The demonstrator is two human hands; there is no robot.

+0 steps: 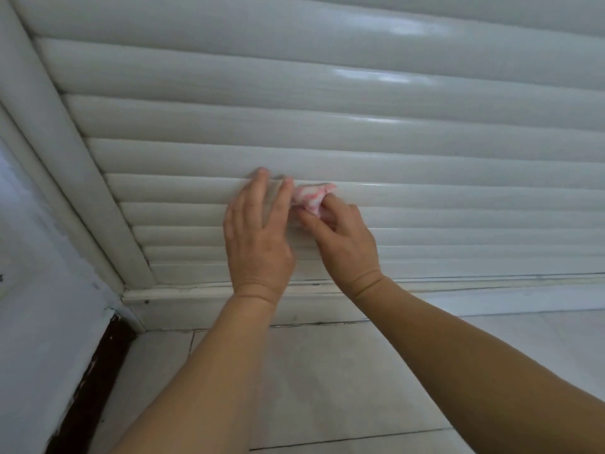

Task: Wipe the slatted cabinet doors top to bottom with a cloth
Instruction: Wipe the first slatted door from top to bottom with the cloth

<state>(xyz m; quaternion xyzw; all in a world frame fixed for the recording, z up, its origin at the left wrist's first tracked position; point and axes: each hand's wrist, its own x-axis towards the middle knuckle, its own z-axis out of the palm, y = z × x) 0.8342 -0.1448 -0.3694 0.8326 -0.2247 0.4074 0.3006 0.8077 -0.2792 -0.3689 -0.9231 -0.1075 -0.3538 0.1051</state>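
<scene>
A white slatted cabinet door [393, 132] fills the upper view, its glossy horizontal slats running left to right. My right hand [343, 244] pinches a small bunched white-and-pink cloth [311, 196] against a slat in the lower part of the door. My left hand [258, 237] lies flat on the slats just left of the cloth, fingers spread and pointing up, holding nothing. Part of the cloth is hidden inside my right fingers.
The door's rounded white frame [65, 158] runs diagonally down the left side to a bottom rail [209, 296]. Pale floor tiles [327, 371] lie below. A white wall with a dark strip [88, 381] stands at the lower left.
</scene>
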